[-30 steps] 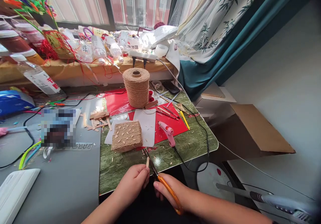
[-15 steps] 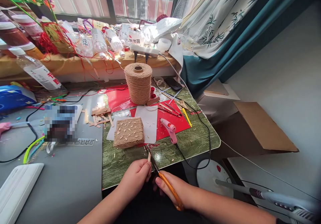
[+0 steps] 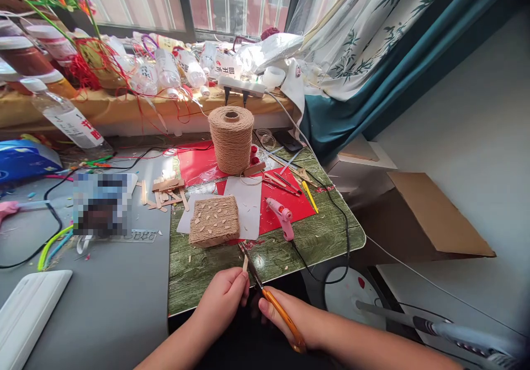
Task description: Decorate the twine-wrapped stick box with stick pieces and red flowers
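Between thumb and fingers, my left hand [image 3: 226, 292] pinches a thin wooden craft stick [image 3: 245, 263] that points up and away from me. My right hand [image 3: 285, 312] is wrapped round the orange handles of a pair of scissors [image 3: 255, 276], whose dark blades lie right beside the stick's tip. Whether the blades touch the wood I cannot tell. Just beyond is a twine-wrapped block [image 3: 214, 221] with several small pale wood chips on its top. A pink glue gun [image 3: 280, 216] lies to the right of it, on red paper.
A big twine spool [image 3: 231, 141] stands behind the block. Loose craft sticks [image 3: 168, 192] lie in a heap to the left. A yellow pen-like tool [image 3: 309, 196] rests near the right side. The glue gun's black cord hangs over the table edge. An open cardboard box [image 3: 439, 212] is at right.
The view has shifted slightly. My hands keep nearly the same pose, with the scissors still at the stick's tip.
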A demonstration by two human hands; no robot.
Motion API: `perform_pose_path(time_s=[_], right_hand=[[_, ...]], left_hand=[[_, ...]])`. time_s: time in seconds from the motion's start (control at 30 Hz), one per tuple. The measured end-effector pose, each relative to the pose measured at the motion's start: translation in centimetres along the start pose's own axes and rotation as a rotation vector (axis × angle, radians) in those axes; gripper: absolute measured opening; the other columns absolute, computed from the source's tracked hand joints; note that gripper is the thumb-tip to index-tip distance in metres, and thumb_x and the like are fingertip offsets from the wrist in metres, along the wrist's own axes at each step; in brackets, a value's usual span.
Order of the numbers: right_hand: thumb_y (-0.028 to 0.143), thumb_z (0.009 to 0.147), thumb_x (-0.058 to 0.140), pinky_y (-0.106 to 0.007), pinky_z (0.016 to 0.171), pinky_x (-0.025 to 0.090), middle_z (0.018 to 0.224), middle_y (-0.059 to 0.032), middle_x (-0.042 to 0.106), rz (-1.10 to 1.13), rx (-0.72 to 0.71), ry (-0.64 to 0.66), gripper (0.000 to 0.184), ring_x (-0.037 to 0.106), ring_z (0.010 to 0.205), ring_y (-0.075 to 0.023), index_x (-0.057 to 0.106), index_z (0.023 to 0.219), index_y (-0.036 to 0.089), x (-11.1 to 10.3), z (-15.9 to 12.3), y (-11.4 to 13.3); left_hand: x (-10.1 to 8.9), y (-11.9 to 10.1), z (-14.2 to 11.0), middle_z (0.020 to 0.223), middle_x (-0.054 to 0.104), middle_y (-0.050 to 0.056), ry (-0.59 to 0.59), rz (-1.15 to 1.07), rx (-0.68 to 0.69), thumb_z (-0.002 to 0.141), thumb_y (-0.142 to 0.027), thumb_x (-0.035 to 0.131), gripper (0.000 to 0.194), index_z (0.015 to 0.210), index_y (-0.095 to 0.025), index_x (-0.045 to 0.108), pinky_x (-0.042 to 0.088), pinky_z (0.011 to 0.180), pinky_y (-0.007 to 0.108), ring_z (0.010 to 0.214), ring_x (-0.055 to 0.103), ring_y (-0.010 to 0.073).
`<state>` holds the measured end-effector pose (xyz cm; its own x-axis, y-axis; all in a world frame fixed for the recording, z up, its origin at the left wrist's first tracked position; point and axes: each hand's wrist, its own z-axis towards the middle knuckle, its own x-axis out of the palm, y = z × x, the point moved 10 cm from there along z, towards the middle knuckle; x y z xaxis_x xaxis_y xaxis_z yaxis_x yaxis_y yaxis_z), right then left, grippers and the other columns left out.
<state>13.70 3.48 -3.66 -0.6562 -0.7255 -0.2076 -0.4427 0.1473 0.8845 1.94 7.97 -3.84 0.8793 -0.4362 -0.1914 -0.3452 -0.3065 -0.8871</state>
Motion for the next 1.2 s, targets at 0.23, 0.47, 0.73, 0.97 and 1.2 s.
perform_pose_path(time_s=[0.23, 0.47, 0.73, 0.97, 1.2], right_hand=[[0.074, 0.101, 0.029, -0.035, 0.080, 0.051, 0.095, -0.0059, 0.062, 0.056, -0.013, -0.010, 0.062, 0.058, 0.085, -0.0206, 0.058, 0.107, 0.020, -0.1, -0.1, 0.5], [0.074, 0.101, 0.029, -0.034, 0.078, 0.050, 0.092, -0.0051, 0.060, 0.045, -0.017, -0.017, 0.060, 0.055, 0.081, -0.0198, 0.056, 0.102, 0.020, 0.0, 0.0, 0.4], [0.074, 0.101, 0.031, -0.032, 0.074, 0.049, 0.090, -0.0049, 0.060, 0.027, 0.003, 0.005, 0.060, 0.056, 0.080, -0.0195, 0.058, 0.100, 0.020, -0.1, 0.1, 0.2], [0.058, 0.103, 0.042, -0.029, 0.066, 0.042, 0.079, 0.0002, 0.053, 0.048, -0.016, -0.049, 0.040, 0.047, 0.072, -0.0163, 0.050, 0.086, 0.022, -0.4, 0.8, 1.0], [0.022, 0.084, 0.054, -0.027, 0.063, 0.036, 0.073, 0.0030, 0.046, 0.039, 0.052, -0.065, 0.004, 0.039, 0.066, -0.0139, 0.052, 0.081, 0.021, 0.2, 2.3, -1.8]], left_hand=[[0.3, -0.4, -0.3, 0.058, 0.059, 0.000, 0.013, 0.037, 0.017, 0.102, -0.044, 0.038, 0.048, 0.065, -0.020, 0.057, 0.039, 0.063, 0.027, 0.060, 0.055, 0.0173], [0.5, -0.4, -0.5, 0.056, 0.059, 0.000, 0.022, 0.055, -0.003, 0.101, -0.045, 0.038, 0.049, 0.065, -0.020, 0.058, 0.038, 0.060, 0.027, 0.058, 0.054, 0.0168], [0.8, -0.7, -0.4, 0.055, 0.058, 0.000, 0.063, 0.068, 0.007, 0.099, -0.042, 0.038, 0.047, 0.061, -0.021, 0.055, 0.037, 0.060, 0.027, 0.057, 0.053, 0.0164], [0.9, 0.4, -0.2, 0.055, 0.050, -0.002, 0.093, -0.009, -0.043, 0.097, -0.040, 0.038, 0.041, 0.061, -0.022, 0.047, 0.032, 0.056, 0.027, 0.054, 0.044, 0.0148], [0.8, 0.7, -0.2, 0.056, 0.054, -0.001, 0.100, -0.033, -0.104, 0.096, -0.043, 0.038, 0.042, 0.063, -0.021, 0.052, 0.035, 0.056, 0.027, 0.055, 0.047, 0.0151]])
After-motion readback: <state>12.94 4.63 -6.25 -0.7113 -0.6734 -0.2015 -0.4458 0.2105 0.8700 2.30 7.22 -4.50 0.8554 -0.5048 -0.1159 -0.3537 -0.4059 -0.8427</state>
